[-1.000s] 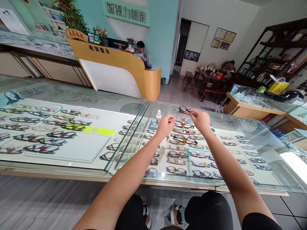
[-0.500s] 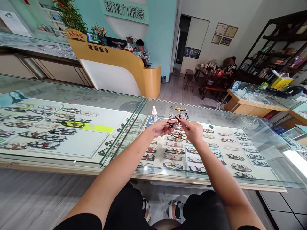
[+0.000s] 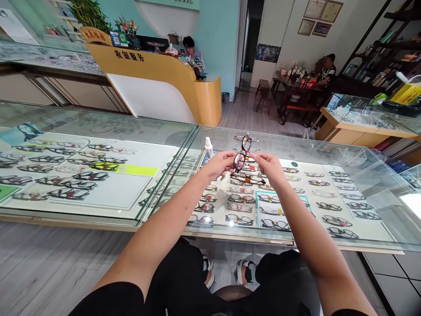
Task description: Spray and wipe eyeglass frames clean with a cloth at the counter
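A pair of dark-rimmed eyeglasses (image 3: 240, 162) is held up between my two hands above the glass counter, turned so one lens stands above the other. My left hand (image 3: 221, 164) grips it from the left, fingers closed near the lower lens. From the other side, my right hand (image 3: 268, 166) pinches the frame with its fingertips. Behind my left hand, a small white bottle (image 3: 208, 148) stands upright on the counter. Under the glass (image 3: 217, 228), rows of eyeglasses (image 3: 241, 199) lie below my hands.
Another glass display case (image 3: 108, 204) with more eyeglasses adjoins on the left. Beyond are a yellow reception desk (image 3: 208, 98) with a person (image 3: 197, 57) behind it, and a wooden table with a seated person (image 3: 328, 70). A further showcase (image 3: 368, 125) stands at right.
The eyeglasses have turned from roughly level to upright, one lens over the other. Both hands stay on them and have shifted slightly. The camera view has tilted down a little.
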A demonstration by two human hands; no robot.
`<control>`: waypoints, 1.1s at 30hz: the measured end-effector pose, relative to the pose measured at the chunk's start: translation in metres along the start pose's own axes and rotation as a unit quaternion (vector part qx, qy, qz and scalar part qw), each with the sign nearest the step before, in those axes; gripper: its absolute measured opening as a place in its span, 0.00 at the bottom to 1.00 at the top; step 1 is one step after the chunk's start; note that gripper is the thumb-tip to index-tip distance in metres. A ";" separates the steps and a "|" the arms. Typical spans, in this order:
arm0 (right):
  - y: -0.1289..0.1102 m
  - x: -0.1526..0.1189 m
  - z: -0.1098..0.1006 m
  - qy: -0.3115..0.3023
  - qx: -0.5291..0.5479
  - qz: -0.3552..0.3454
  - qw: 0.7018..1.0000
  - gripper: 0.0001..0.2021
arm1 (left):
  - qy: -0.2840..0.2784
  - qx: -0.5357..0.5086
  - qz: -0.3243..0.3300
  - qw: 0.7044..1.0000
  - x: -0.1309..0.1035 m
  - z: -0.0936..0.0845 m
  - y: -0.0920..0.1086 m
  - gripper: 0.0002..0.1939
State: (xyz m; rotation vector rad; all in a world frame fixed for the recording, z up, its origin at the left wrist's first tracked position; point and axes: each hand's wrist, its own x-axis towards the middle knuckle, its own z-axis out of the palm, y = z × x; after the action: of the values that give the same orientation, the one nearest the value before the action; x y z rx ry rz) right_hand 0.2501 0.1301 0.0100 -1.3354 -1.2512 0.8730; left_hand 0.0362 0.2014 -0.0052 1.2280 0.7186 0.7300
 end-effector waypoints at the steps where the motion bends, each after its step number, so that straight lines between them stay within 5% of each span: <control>1: 0.000 0.002 0.000 -0.032 0.041 0.034 0.998 0.22 | 0.008 0.008 0.006 1.000 0.000 0.001 0.000 0.29; 6: 0.004 0.006 0.006 -0.091 0.171 0.103 0.975 0.28 | 0.019 0.039 0.039 0.998 -0.004 0.008 0.001 0.26; 13: 0.009 0.005 0.008 -0.136 0.232 0.116 0.956 0.26 | 0.016 0.096 0.062 0.993 -0.008 0.012 0.001 0.26; 33: 0.008 0.007 0.000 -0.167 0.175 0.080 0.967 0.26 | 0.056 0.157 0.133 0.977 -0.003 0.008 -0.001 0.26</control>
State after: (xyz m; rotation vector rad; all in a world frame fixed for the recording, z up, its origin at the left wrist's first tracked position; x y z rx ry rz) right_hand 0.2533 0.1380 0.0037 -1.0415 -1.1788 1.4092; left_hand 0.0414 0.1942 -0.0045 1.6023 0.7929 0.9359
